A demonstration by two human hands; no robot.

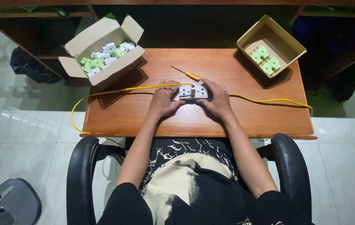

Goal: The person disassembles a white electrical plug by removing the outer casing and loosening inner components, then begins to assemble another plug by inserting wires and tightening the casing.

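Head view: both hands clamp a white socket block (193,92) at mid-table, left hand (162,101) on its left end, right hand (217,100) wrapping the right end. I'd say keep it pressed flat against the wooden table (244,121) so it can't twist. A yellow cable (115,91) runs out both sides; a yellow-handled screwdriver (187,73) lies just behind it.
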